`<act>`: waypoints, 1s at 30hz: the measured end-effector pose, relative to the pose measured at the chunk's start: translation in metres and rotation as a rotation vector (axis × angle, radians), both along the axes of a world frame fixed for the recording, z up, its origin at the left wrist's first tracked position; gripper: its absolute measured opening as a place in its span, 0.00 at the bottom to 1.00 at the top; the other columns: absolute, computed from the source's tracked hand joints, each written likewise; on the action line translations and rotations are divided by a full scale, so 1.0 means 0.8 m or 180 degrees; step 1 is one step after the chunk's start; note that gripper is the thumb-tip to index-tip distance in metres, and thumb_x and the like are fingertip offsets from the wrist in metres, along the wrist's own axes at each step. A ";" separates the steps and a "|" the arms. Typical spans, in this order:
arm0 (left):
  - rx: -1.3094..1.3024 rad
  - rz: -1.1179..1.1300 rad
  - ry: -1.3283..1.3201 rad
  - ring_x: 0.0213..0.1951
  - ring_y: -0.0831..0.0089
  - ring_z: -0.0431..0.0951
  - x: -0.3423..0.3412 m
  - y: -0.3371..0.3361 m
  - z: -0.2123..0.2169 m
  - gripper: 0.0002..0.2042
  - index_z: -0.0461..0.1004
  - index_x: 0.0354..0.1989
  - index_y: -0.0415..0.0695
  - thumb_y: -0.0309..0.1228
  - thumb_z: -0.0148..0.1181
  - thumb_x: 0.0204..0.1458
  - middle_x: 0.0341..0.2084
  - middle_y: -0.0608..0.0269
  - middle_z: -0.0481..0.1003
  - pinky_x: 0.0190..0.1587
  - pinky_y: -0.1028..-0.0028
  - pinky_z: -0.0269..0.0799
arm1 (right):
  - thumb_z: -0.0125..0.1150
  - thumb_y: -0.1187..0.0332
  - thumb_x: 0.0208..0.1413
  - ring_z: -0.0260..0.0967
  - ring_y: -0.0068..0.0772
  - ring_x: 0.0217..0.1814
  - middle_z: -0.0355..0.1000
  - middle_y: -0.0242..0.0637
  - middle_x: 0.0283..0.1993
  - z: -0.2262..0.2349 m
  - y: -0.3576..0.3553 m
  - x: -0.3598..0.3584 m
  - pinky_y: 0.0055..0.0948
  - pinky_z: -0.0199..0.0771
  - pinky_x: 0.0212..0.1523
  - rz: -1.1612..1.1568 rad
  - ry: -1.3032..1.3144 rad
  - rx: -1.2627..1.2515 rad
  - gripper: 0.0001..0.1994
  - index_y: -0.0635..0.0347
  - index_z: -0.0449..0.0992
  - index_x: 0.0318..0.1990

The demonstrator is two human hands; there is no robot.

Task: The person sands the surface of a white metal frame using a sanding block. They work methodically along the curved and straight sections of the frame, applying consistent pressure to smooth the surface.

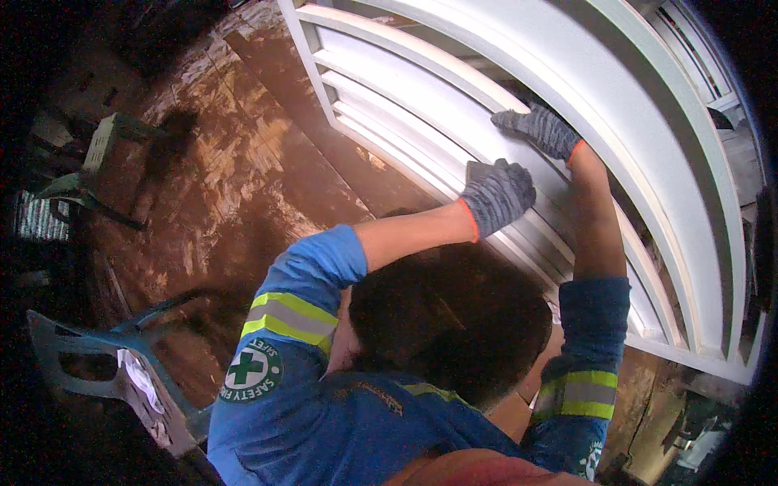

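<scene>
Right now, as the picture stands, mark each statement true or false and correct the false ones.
1. Both hands wear grey knitted gloves. True: the left hand and the right hand are both gloved.
2. The slatted panel is dark green. False: the slatted panel is white.
3. The right hand rests on the floor. False: it lies on the panel, above the left hand.
4. The shirt is blue with reflective bands on the sleeves. True: the shirt shows yellow and grey bands on both sleeves.
</scene>
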State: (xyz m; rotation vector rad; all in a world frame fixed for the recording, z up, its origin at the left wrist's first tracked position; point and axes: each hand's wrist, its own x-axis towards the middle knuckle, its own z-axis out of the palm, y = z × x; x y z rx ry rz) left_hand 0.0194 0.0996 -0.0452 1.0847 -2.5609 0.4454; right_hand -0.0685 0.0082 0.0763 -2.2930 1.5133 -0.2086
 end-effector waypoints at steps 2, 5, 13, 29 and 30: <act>0.0163 -0.0003 0.0398 0.36 0.65 0.74 0.028 -0.013 0.005 0.12 0.72 0.41 0.50 0.35 0.49 0.49 0.34 0.62 0.73 0.35 0.64 0.69 | 0.65 0.40 0.41 0.70 0.36 0.50 0.75 0.48 0.45 0.031 0.021 0.005 0.32 0.66 0.54 -0.0005 -0.0170 0.0240 0.33 0.60 0.76 0.47; 0.0107 0.0182 0.0492 0.39 0.65 0.74 0.076 -0.031 0.016 0.15 0.70 0.44 0.48 0.35 0.50 0.47 0.36 0.62 0.74 0.42 0.65 0.69 | 0.65 0.39 0.40 0.72 0.39 0.43 0.75 0.50 0.41 0.010 0.001 -0.007 0.34 0.70 0.47 0.0126 -0.0423 0.0259 0.34 0.61 0.76 0.46; -0.0051 0.1080 0.0082 0.48 0.61 0.71 0.214 -0.091 -0.016 0.16 0.70 0.47 0.52 0.31 0.46 0.49 0.48 0.59 0.71 0.53 0.59 0.64 | 0.62 0.37 0.39 0.73 0.44 0.39 0.76 0.48 0.37 0.012 0.001 -0.015 0.37 0.72 0.44 0.0097 -0.0048 -0.0173 0.34 0.55 0.77 0.46; -0.0281 0.1008 0.0244 0.41 0.55 0.74 0.296 -0.142 -0.017 0.13 0.72 0.40 0.47 0.26 0.49 0.45 0.36 0.53 0.74 0.45 0.59 0.69 | 0.63 0.35 0.38 0.74 0.41 0.42 0.74 0.52 0.43 0.021 0.008 -0.015 0.34 0.72 0.48 0.0140 -0.0050 -0.0437 0.40 0.62 0.74 0.49; -0.0142 0.1457 -0.0147 0.41 0.56 0.74 0.325 -0.148 -0.013 0.11 0.73 0.38 0.49 0.27 0.50 0.45 0.35 0.56 0.75 0.46 0.61 0.70 | 0.63 0.34 0.37 0.74 0.41 0.42 0.74 0.52 0.42 0.018 0.010 -0.007 0.34 0.72 0.48 0.0116 -0.0022 -0.0332 0.40 0.62 0.74 0.49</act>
